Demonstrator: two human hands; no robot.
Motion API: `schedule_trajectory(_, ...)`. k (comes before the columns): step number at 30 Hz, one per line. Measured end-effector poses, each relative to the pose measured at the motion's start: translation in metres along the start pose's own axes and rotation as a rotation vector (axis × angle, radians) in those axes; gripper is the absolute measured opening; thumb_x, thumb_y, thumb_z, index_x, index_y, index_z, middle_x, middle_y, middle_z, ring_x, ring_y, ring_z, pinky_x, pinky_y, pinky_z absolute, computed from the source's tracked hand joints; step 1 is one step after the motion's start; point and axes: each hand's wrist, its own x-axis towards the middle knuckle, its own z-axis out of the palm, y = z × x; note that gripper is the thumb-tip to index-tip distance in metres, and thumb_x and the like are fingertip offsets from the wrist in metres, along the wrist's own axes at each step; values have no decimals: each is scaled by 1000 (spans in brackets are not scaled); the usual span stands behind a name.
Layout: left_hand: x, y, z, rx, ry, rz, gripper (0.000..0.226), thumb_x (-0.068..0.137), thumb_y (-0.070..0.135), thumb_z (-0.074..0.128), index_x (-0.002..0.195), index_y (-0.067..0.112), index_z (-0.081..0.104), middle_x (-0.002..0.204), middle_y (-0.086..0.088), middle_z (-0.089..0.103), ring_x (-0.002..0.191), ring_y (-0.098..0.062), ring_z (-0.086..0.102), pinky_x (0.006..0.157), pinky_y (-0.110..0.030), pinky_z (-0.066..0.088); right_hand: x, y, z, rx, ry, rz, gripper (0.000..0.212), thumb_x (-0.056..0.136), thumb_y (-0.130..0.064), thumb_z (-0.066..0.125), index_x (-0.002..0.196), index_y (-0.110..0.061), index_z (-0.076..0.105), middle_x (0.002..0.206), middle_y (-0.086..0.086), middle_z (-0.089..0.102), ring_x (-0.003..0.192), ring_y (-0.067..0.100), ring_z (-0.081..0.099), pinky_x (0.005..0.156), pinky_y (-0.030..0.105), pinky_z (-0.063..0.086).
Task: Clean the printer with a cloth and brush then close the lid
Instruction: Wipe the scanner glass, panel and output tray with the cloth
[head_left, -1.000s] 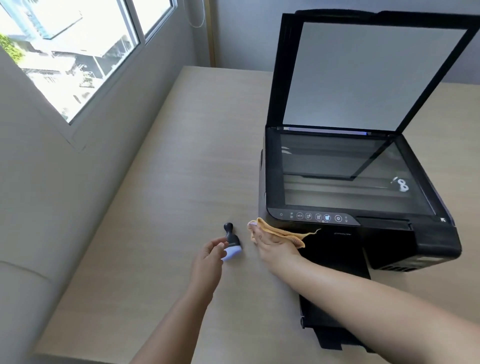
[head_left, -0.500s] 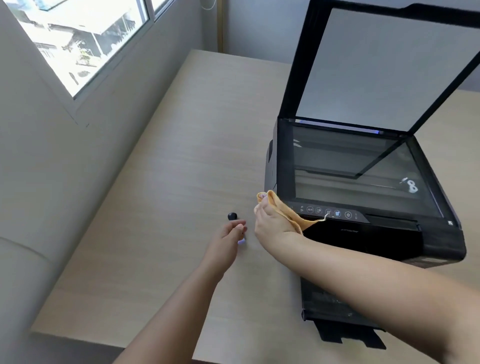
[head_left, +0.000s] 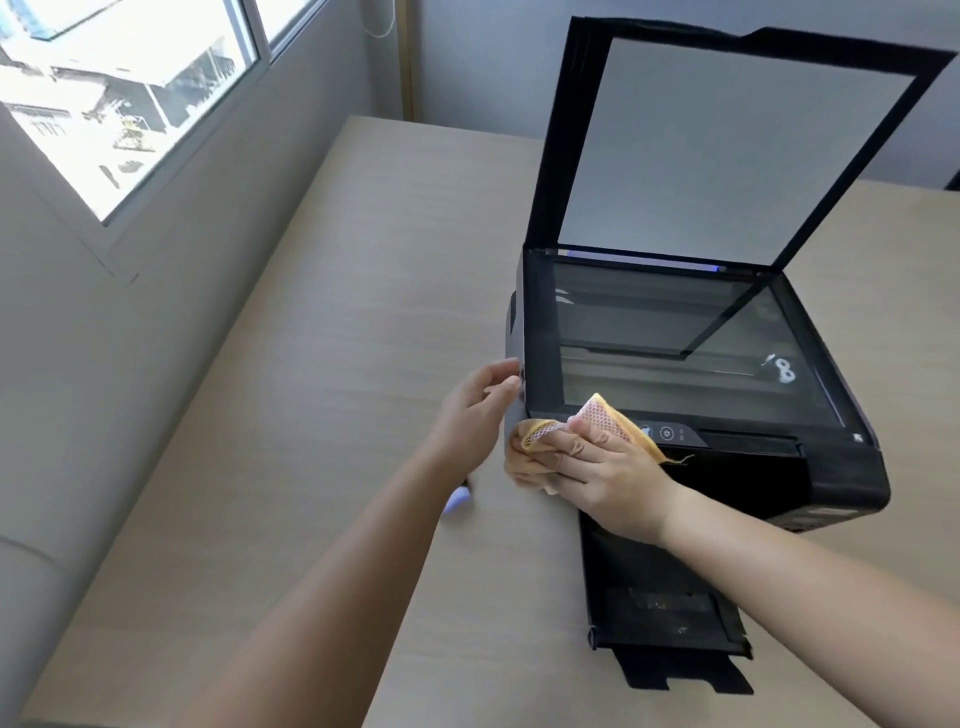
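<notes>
A black printer (head_left: 831, 467) stands on the wooden table (head_left: 337, 364) with its lid (head_left: 727, 150) raised upright over the scanner glass (head_left: 675, 353). My right hand (head_left: 597, 473) presses an orange cloth (head_left: 608, 418) onto the printer's front left corner, over the control panel. My left hand (head_left: 478, 410) rests against the printer's left side with fingers apart and holds nothing. The brush (head_left: 457, 501) lies on the table under my left forearm; only its white bristle end shows.
The printer's output tray (head_left: 670, 623) sticks out toward me at the front. A grey wall with a window (head_left: 130, 88) runs along the table's left edge. Bare tabletop stretches to the left of the printer.
My left hand let go of the brush and moved up to the printer's left side. My right hand carried the cloth up from the table onto the printer's front corner.
</notes>
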Motion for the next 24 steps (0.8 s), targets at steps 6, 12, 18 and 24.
schedule_trajectory(6,4,-1,5,3,0,-12,35,96,24,55,131,30,57,103,8,71,85,1,63,75,-12,49,-26,-2,-17,236,36,165,38,90,4,48,122,-11,65,138,5,55,134,29,45,110,46,38)
schedule_trajectory(12,7,-6,5,-33,-8,-13,37,95,24,56,131,34,56,102,7,75,97,-5,68,92,-30,52,-61,-3,-32,312,0,354,47,82,6,49,123,-12,66,138,-1,54,132,26,47,113,43,34)
schedule_trajectory(18,6,-2,5,-34,10,-5,31,94,24,59,123,34,60,108,8,72,87,-11,70,85,-33,57,25,-33,-16,424,103,357,45,84,2,44,120,-13,67,130,4,62,129,26,51,112,40,34)
schedule_trajectory(24,9,0,2,31,-6,4,34,94,23,58,126,34,59,104,23,70,96,-8,68,90,-32,53,-23,-21,-15,309,8,290,43,94,0,33,113,-18,68,128,0,64,127,22,54,109,43,36)
